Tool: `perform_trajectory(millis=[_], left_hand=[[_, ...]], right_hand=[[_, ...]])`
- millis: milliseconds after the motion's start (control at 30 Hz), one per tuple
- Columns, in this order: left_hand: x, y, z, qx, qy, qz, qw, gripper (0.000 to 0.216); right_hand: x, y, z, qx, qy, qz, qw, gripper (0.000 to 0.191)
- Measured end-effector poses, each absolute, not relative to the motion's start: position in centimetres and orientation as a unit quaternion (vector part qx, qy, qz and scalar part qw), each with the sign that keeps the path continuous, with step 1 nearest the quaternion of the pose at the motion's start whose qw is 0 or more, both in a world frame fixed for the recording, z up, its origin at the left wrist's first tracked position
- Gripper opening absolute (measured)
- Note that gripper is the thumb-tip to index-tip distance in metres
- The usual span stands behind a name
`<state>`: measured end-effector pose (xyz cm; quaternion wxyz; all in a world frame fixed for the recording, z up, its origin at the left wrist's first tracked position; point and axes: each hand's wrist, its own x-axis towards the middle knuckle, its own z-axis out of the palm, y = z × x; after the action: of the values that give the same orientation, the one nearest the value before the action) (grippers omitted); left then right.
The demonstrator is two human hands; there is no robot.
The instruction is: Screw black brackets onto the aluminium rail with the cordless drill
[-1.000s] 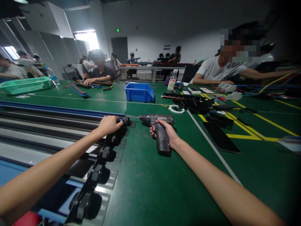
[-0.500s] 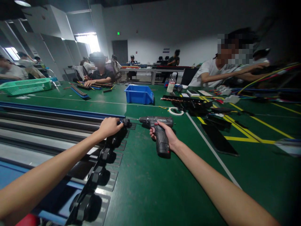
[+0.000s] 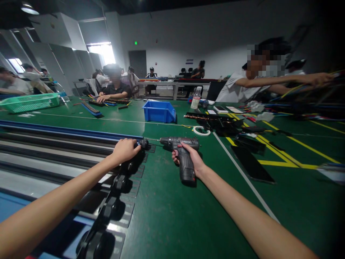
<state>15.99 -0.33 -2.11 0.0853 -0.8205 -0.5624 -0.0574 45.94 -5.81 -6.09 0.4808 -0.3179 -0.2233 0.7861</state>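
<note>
My right hand [image 3: 194,158] is wrapped round the grip of a black cordless drill [image 3: 185,163]. The drill points left, its long thin bit reaching toward the black end fitting [image 3: 145,144] of the farthest rail. At that same corner my left hand [image 3: 126,149] is closed over the end of the long blue-and-black rail [image 3: 81,132], its fingertips beside the fitting. Whether the bit tip touches the fitting, I cannot tell. Several more rails lie side by side below my left forearm, with black fittings [image 3: 122,182] and slotted metal plates [image 3: 132,189] along their right ends.
A blue bin [image 3: 159,111] stands beyond the drill, with a roll of white tape [image 3: 201,131] nearer. Right of it lie black parts [image 3: 221,122], a bottle [image 3: 196,98] and a dark flat panel [image 3: 253,163]. A green basket [image 3: 32,102] sits far left. Co-workers sit across and to the right.
The view has tipped up slightly, so the table sits a little lower. Both hands and the drill keep their places at the rail end. The right co-worker's arm has stretched farther right.
</note>
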Motion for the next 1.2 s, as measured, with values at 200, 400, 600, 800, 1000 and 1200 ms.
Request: perform_trajectory(millis=[200, 400, 600, 800, 1000, 1200], left_hand=[[16.0, -0.3, -2.1, -0.818, -0.567, -0.056, 0.077, 0.053], [16.1, -0.5, -1.8, -0.819, -0.566, -0.055, 0.075, 0.054], [16.2, -0.7, -1.7, -0.816, -0.570, -0.055, 0.072, 0.052], [16.0, -0.5, -1.9, -0.823, -0.560, -0.059, 0.077, 0.051], [16.1, -0.3, -2.0, -0.818, -0.567, -0.055, 0.075, 0.051], [16.2, 0.0, -2.0, -0.818, -0.570, -0.054, 0.053, 0.049]], right_hand=[[45.8, -6.1, -5.8, -0.316, -0.232, 0.789, 0.472, 0.032], [45.8, -6.2, -5.8, -0.320, -0.230, 0.784, 0.480, 0.031], [45.9, -6.0, -5.9, -0.328, -0.219, 0.784, 0.479, 0.030], [45.8, -5.6, -6.2, -0.323, -0.236, 0.788, 0.468, 0.031], [45.9, -5.3, -6.3, -0.338, -0.239, 0.786, 0.459, 0.030], [46.0, -4.7, -6.2, -0.335, -0.218, 0.791, 0.462, 0.025]])
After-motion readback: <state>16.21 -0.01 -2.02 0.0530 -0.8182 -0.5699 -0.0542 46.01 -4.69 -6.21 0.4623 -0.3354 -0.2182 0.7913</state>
